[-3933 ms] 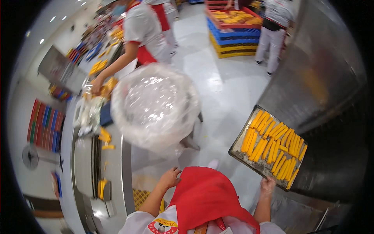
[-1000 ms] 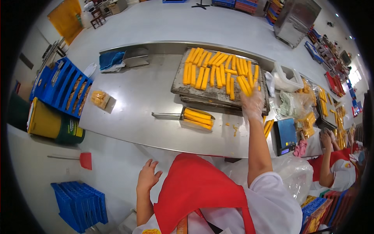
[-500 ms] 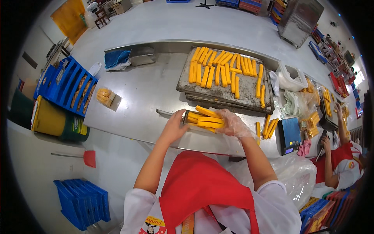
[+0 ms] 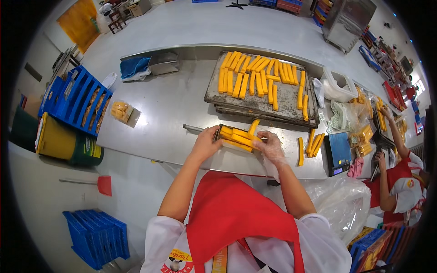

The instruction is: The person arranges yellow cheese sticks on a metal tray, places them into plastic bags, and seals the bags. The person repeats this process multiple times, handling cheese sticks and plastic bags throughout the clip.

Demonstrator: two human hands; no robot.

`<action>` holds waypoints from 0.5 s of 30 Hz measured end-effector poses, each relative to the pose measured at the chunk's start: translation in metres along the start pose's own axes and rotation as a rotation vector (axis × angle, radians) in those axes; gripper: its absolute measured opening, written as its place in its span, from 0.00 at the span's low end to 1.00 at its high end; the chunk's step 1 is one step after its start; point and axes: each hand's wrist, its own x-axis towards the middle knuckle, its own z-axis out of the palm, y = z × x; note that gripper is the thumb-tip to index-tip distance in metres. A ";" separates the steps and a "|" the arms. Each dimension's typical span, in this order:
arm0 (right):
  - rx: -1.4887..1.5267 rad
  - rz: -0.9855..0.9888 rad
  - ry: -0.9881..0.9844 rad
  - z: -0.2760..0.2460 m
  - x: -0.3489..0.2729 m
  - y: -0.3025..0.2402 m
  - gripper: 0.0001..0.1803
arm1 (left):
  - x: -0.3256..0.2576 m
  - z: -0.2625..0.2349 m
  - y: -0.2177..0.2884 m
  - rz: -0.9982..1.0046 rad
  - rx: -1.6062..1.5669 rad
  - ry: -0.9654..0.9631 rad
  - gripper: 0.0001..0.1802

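Just over the table's near edge, my left hand (image 4: 205,144) is closed round the left end of a small metal trough with a flat metal strip (image 4: 193,128) sticking out to its left. Several thick yellow bread sticks (image 4: 237,136) lie side by side in the trough. My right hand (image 4: 272,149), in a clear plastic glove, pinches the right ends of these sticks. One yellow stick (image 4: 254,126) tilts up at the far right of the bundle. Most of the trough is hidden by the sticks and my fingers.
Many yellow sticks lie on a stacked dark baking tray (image 4: 236,101). Loose sticks (image 4: 314,144) and a blue scale (image 4: 338,152) are on the right. A packed bag (image 4: 122,112) sits left, near blue crates (image 4: 79,98). A co-worker (image 4: 396,182) stands at far right.
My right hand has shifted slightly down and its fingers now press on the stick ends. One stick in the bundle has swung to point up and away.
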 end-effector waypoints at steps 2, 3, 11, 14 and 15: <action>0.186 0.057 -0.067 -0.001 -0.012 -0.009 0.24 | -0.005 0.002 -0.003 0.001 -0.014 0.019 0.31; 0.374 0.116 -0.131 0.000 -0.017 -0.014 0.25 | -0.007 0.003 -0.005 0.014 -0.010 0.030 0.31; 0.489 0.074 -0.168 0.006 -0.012 -0.018 0.22 | -0.009 0.011 0.014 0.054 -0.030 -0.005 0.29; 0.142 0.042 -0.139 -0.001 -0.012 -0.037 0.23 | -0.011 0.012 0.017 0.160 0.210 -0.042 0.24; -0.138 0.071 -0.137 -0.006 -0.012 -0.052 0.26 | -0.011 0.012 0.018 0.139 0.241 -0.070 0.22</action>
